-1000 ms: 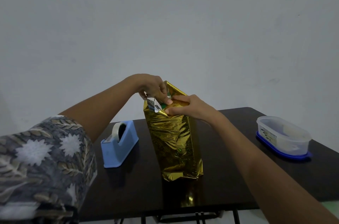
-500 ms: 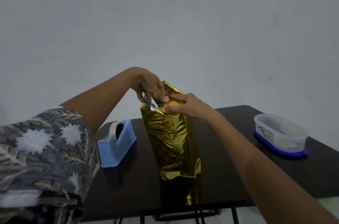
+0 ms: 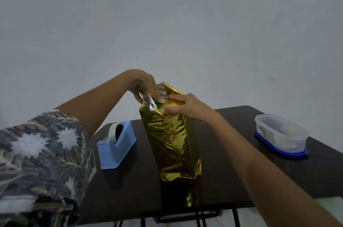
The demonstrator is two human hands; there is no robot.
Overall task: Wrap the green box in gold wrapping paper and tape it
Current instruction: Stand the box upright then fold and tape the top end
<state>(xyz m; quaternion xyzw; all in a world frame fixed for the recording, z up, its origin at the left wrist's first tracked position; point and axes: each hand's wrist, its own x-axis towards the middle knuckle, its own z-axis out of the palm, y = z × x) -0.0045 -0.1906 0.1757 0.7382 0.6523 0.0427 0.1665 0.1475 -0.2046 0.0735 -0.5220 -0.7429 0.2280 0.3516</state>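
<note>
The left hand (image 3: 146, 87) pinches the gold paper (image 3: 172, 139) flap above the box (image 3: 158, 105); the right hand (image 3: 183, 106) grips the box top.

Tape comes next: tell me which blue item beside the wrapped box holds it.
The light-blue tape dispenser, left of the gold-wrapped box, carrying a tape roll. The other is a clear container on a dark-blue lid.

Your green box (image 3: 158, 105) is nearly all hidden under the gold wrapping paper (image 3: 170, 139); only a green sliver shows at the top. L hand (image 3: 146, 87) fingertips sit partly behind the paper's silver flap. Sleeve (image 3: 40, 161) & R forearm (image 3: 269, 180) run off the frame edges. Container (image 3: 280, 134) label is too small to read. Table (image 3: 232, 161) legs are cut off at the bottom.
</note>
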